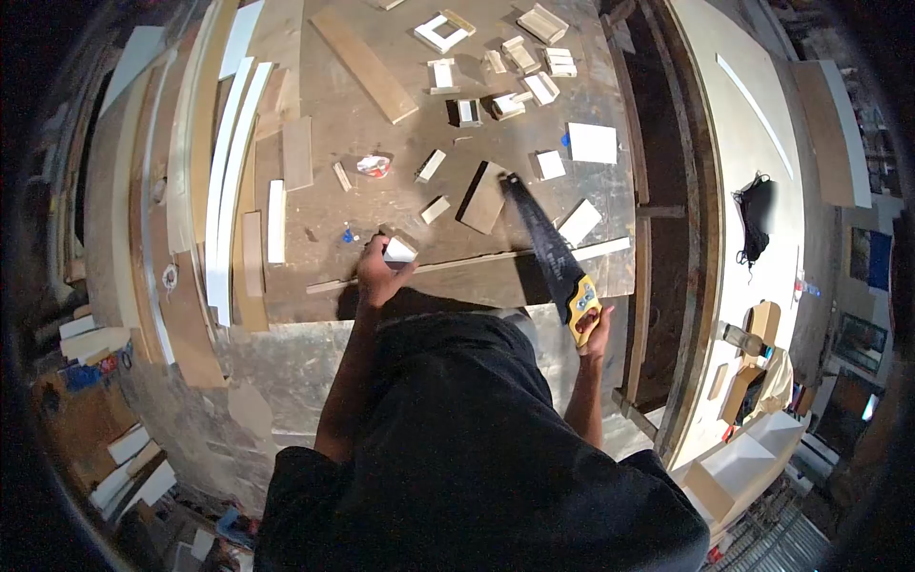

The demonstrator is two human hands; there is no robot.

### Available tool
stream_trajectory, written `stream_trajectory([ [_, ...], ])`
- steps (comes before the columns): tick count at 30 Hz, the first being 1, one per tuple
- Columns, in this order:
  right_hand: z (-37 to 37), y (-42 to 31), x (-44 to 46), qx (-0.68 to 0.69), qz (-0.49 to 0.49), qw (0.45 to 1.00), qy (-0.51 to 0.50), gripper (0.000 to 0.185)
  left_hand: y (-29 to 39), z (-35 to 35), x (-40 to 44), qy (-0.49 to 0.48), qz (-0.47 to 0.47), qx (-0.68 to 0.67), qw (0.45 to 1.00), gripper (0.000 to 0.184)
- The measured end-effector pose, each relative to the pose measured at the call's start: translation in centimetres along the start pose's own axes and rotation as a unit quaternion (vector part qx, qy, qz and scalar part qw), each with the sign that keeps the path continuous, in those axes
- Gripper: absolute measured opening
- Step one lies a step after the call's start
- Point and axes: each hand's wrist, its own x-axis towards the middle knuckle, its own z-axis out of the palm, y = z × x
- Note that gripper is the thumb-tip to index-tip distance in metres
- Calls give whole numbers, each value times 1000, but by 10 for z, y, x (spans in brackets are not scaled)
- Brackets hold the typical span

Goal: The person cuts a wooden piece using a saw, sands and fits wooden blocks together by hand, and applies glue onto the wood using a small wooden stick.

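Note:
My right hand (pixel 596 334) is closed round the yellow handle of a hand saw (pixel 545 234), whose dark blade points up and to the left over the table. The saw's tip is beside a brown wooden block (pixel 483 197). Near the table's front edge, my left hand (pixel 379 274) grips a small block with a white face (pixel 399 251). A long thin strip (pixel 591 251) lies across the table close to the front edge, and part of it passes beneath the saw. A white piece (pixel 579 222) rests just right of the blade.
Several small wooden pieces (pixel 543 24) lie at the table's far side, near a long brown board (pixel 364 65). Long white strips (pixel 229 191) are on the left. At the right, a pale panel (pixel 734 124) bears a black bundle (pixel 755 217).

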Motion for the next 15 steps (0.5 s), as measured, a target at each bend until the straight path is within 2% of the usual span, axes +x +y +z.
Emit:
stream_trajectory([
  [1, -6, -5, 5, -1, 1, 1000, -3, 57, -2, -1, -4, 17, 5, 38, 999, 57],
  [2, -12, -9, 10, -17, 23, 999, -38, 58, -4, -1, -5, 24, -49, -81, 995, 50],
  [3, -12, -14, 10, -33, 46, 996, -73, 58, -10, -2, -9, 26, -52, -79, 995, 50],
  [5, -8, -25, 16, -56, 59, 994, -73, 58, -25, -9, -14, 155, -137, -177, 962, 44],
  [6, -8, -30, 20, -86, 68, 987, -114, 58, -25, -21, -16, 182, -127, -125, 967, 41],
  [7, -9, -32, 27, -114, 77, 978, -155, 59, -30, -34, -17, 189, -183, -120, 957, 46],
  [8, -7, -30, 36, -143, 77, 974, -158, 60, -35, -46, -20, 201, -181, -104, 957, 47],
  [9, -10, -22, 54, -147, 120, 961, -200, 59, -31, -59, -19, 214, -179, -88, 956, 49],
  [11, 37, -20, 47, -236, 118, 943, -204, 55, -15, -82, -15, 244, -158, -86, 953, 50],
  [13, 66, -5, 51, -315, 178, 909, -205, 52, 1, -102, -8, 276, -137, -90, 947, 51],
  [15, 89, 12, 49, -396, 119, 883, -223, 51, 15, -120, -3, 273, -90, -37, 957, 53],
])
